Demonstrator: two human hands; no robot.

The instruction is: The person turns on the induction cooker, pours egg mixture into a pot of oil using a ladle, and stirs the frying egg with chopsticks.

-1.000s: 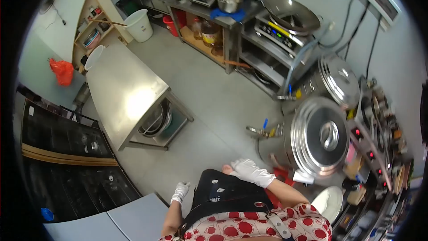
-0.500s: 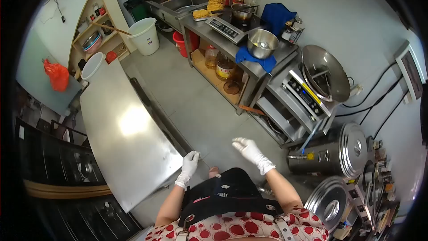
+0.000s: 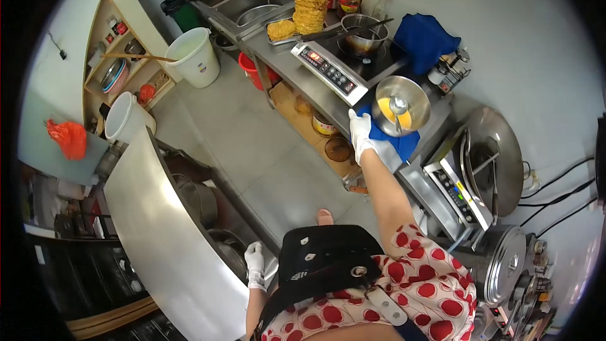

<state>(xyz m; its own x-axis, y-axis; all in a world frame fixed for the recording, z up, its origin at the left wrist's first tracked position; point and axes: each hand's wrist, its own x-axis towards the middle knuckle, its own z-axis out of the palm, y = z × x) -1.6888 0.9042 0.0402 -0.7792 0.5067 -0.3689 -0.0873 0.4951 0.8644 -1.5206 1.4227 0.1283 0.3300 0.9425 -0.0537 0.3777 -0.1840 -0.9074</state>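
My right hand (image 3: 360,131), in a white glove, reaches to the counter's front edge with its fingers stretched forward. It is at the left side of a blue cloth (image 3: 396,144); whether it touches the cloth is unclear. On the cloth stands a steel bowl (image 3: 416,98) with yellow liquid and a ladle (image 3: 398,106) inside. Just beyond the hand is an induction cooker (image 3: 328,72) with a lit display, a pot (image 3: 365,35) on it. My left hand (image 3: 255,259), also gloved, hangs low beside the steel table (image 3: 151,215), its fingers curled in with nothing visible in them.
Stacked yellow fried cakes (image 3: 310,12) stand by the sink (image 3: 255,5). A large wok (image 3: 499,158) on a second cooker is at the right. Metal pots (image 3: 196,199) sit under the left table. A white bucket (image 3: 194,57) stands on the floor further off.
I have come closer to the counter, and the view has shifted. My right hand has moved forward to the cloth beside the bowl. My left hand has stayed low by the steel table.
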